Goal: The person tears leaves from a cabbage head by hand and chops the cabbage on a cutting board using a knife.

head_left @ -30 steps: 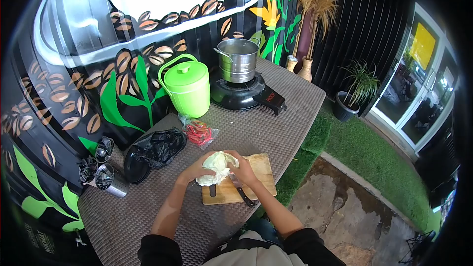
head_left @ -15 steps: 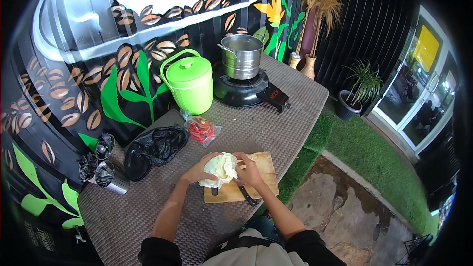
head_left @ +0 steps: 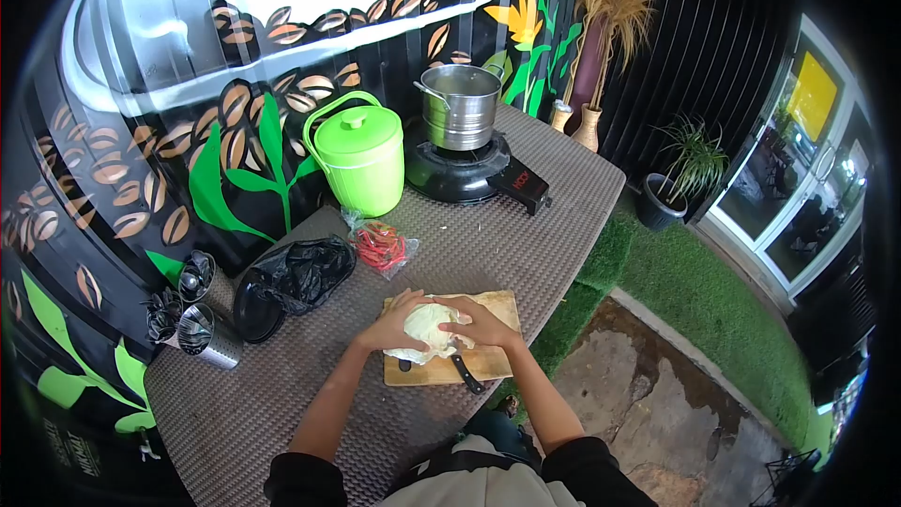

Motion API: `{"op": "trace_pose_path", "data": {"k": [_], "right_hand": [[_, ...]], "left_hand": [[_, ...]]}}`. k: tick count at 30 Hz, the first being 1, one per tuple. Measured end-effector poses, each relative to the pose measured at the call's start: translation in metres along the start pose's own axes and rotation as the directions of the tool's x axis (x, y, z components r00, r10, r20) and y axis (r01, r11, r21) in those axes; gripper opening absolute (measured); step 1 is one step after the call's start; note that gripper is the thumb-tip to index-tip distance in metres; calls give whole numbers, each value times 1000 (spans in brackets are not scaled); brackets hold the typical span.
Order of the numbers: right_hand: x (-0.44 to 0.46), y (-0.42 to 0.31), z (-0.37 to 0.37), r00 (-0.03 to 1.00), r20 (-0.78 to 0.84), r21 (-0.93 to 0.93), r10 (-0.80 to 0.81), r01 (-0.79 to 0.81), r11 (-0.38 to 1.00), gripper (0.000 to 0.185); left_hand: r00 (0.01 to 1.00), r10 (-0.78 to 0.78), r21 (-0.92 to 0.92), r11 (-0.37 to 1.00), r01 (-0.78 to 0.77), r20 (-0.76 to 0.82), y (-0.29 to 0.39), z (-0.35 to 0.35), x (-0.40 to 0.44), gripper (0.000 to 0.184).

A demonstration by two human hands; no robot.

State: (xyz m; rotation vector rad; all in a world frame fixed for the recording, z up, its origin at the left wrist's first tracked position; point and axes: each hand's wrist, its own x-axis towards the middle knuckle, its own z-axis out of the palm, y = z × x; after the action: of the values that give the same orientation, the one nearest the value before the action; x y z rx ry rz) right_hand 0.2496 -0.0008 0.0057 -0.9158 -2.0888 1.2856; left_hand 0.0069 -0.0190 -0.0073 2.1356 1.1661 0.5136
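A pale green-white cabbage [head_left: 428, 327] rests over the wooden cutting board [head_left: 499, 312], between my two hands. My left hand [head_left: 383, 327] curves around its left side, thumb across the front. From the right, my right hand [head_left: 483, 323] grips it too, with fingers over the top and the thumb on the near face. Beneath the right palm, a knife with a black handle [head_left: 466, 373] lies on the board; its blade is mostly hidden by the cabbage and hand.
Beyond the board lie a bag of red chillies [head_left: 381, 246] and a black plastic bag [head_left: 314, 272]. A lime-green lidded bucket [head_left: 358, 160] stands beside a steel pot [head_left: 461, 113] on a black portable stove [head_left: 450, 174]. Metal cutlery cups [head_left: 214, 343] stand at left.
My hands have closed more fully around the cabbage, which is turned so a smoother, rounder side faces up. The right hand has come further over its top.
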Motion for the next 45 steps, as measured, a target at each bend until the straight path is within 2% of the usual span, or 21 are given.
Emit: {"op": "trace_pose_path", "data": {"k": [4,6,10,13,15,17,18,19,20,24,26,27,29,30,31,33,34,38,40,41,45], "right_hand": [[-2,10,-9,997,74,98,9,-16,995,48],[-6,9,-11,996,89,28,-22,19,999,46],[-7,7,-14,995,85,-32,-54,57,998,39],[-8,6,-18,993,98,-85,-65,74,994,36],[-6,12,-18,992,97,-86,-78,87,992,37],[-7,20,-17,991,97,-84,-95,103,991,37],[-9,21,-17,992,91,-190,-89,105,976,36],[-9,20,-16,993,85,-296,-84,105,949,34],[-9,22,-12,976,64,-319,-208,218,923,35],[-13,16,-8,977,-2,-386,-214,197,901,37],[-14,15,-12,996,89,-387,-15,48,921,45],[-14,16,-14,996,86,-391,-17,49,919,45],[-15,20,-18,992,82,-117,96,-86,989,55],[-17,23,-19,992,83,-117,99,-89,989,55],[-18,26,-21,990,97,-123,105,-93,988,55],[-15,32,-26,988,109,-133,106,-91,987,56],[-15,36,-27,988,122,-125,99,-84,989,53],[-16,50,-19,999,37,-168,-10,16,986,47],[-14,52,-16,999,13,-162,-32,34,986,45],[-13,54,-14,999,-7,-157,-53,52,986,42],[-11,55,-8,998,-58,-155,-31,22,988,36]], "left_hand": [[998,-18,-79,997,13,-67,21,-4,-6,111],[992,24,95,995,-12,-127,27,0,-9,116],[986,8,131,991,14,-169,35,2,-14,113],[977,-27,103,993,50,-212,31,-1,-17,97],[982,-15,-92,996,-2,-187,30,-7,-17,72],[978,-50,-137,990,22,-202,39,-11,-16,60],[973,-81,-186,982,40,-217,44,-13,-17,47],[971,-87,-183,982,46,-222,36,-11,-16,47],[966,-85,-227,973,27,-246,22,-6,-11,43],[925,-63,-197,980,-13,-375,29,-2,1,37],[899,-71,-161,987,1,-431,43,3,8,34],[871,-78,-121,992,21,-486,49,4,12,31],[835,23,16,1000,-17,-549,50,16,19,41],[795,121,150,988,-38,-594,56,21,19,51],[796,118,146,989,-37,-593,62,26,19,51],[745,32,131,989,74,-667,78,28,19,84],[773,29,180,977,111,-634,83,29,18,106],[725,71,247,959,139,-685,92,31,14,106],[600,28,185,962,202,-800,87,32,15,95],[601,28,185,962,201,-798,83,33,13,95],[610,-146,16,968,252,-779,60,39,6,58]]}}
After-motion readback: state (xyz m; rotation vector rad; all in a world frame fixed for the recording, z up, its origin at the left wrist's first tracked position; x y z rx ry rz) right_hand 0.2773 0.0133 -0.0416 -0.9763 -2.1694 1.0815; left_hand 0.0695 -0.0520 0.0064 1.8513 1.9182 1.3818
